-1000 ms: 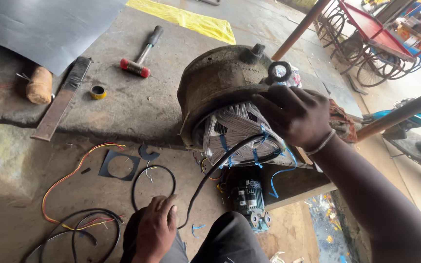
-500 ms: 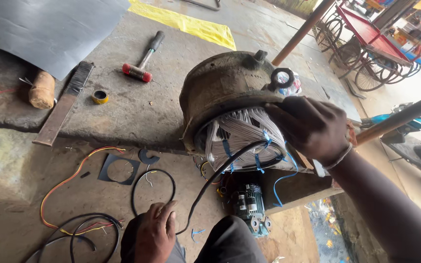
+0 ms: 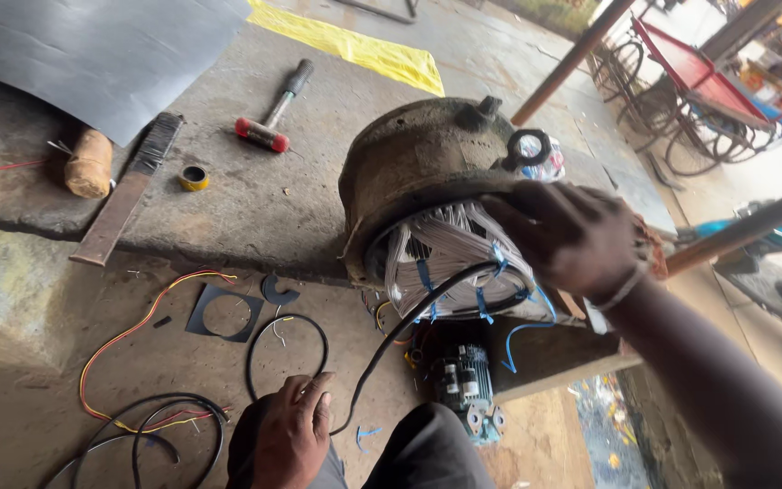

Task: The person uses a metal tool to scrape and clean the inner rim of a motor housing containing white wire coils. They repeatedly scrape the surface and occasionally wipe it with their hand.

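Bare concrete lies open left of the right hand's fingers, toward a hammer. Below them a black cable and white windings crowd close, possibly touching.

The motor housing is cast metal, dull brown and rough with grime and rust. Its windings look like pale, matt insulated wire, bound with blue plastic ties. A smooth black rubbery cable crosses them. The tabletop is bare concrete — coarse, stained, dusty. The hammer has a glossy red head and a dark grip; the grey sheet is smooth and matt.
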